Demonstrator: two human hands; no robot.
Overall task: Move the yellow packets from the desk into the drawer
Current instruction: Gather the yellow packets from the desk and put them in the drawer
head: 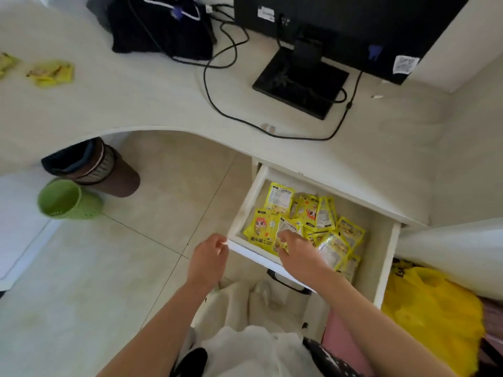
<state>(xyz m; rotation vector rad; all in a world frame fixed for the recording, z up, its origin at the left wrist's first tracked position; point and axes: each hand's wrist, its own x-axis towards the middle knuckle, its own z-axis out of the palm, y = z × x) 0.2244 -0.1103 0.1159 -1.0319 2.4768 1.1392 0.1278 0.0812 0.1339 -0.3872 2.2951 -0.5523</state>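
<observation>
Where the pale desk (152, 104) curves away at the far left, a few yellow packets on the desk (51, 72) lie crumpled near the frame edge; the exact number is hard to tell. Below its edge, on the beige tiled floor (81, 281), stand two bins: a brown bin (109, 172) with a dark liner and, just beside it, a green bin (65, 200). Further right on the desktop sit a black bag (160, 25), looping black cables (217, 104) and one monitor (340, 20) on its square stand.

Under the desk's right part the white drawer (386, 257) is pulled out. Its packets in the drawer (307, 213) are glossy yellow sachets with cartoon faces and printed labels, heaped and overlapping, roughly ten showing. The left hand (208, 258) pinches the drawer's front left corner with curled fingers. The right hand (295, 248) reaches into the drawer, fingers curled onto a packet on the pile. A yellow plastic bag (430, 314) lies at far right.
</observation>
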